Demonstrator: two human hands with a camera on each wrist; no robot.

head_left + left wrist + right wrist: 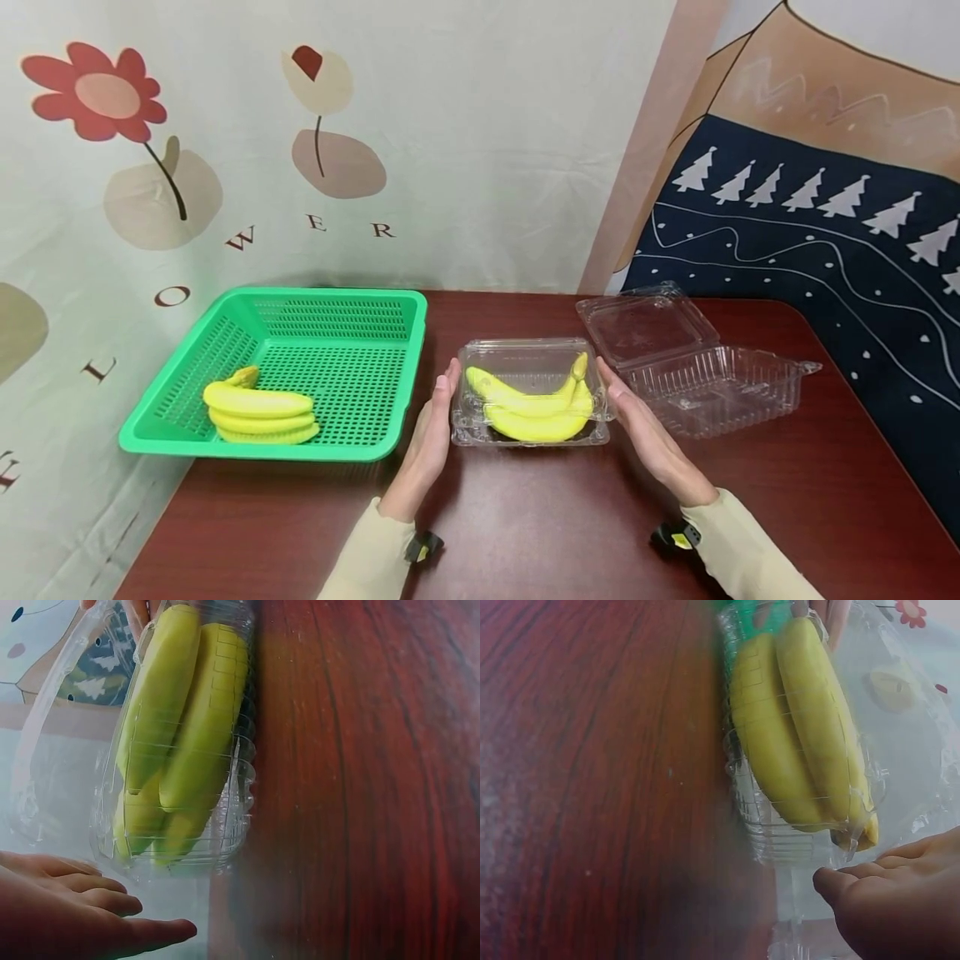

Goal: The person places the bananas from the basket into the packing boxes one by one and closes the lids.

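Note:
A clear plastic clamshell box [468, 436] stands in front of me on the table with yellow bananas [536, 425] inside. Its transparent lid [34, 750] is tilted over the fruit, not pressed flat onto the base. On the box's left side is my left hand [432, 423], fingers straight and palm facing inward. My right hand [651, 437] mirrors it on the right side, its fingers extended too. The fingertips are close to the lid's sides; whether they touch it I cannot tell. Neither hand grips anything.
To the left, a green plastic basket [408, 375] holds another bunch of bananas [258, 408]. An open clear clamshell box [720, 392] lies at the right, its lid folded back. The reddish-brown table [525, 517] meets a printed cloth backdrop [487, 167].

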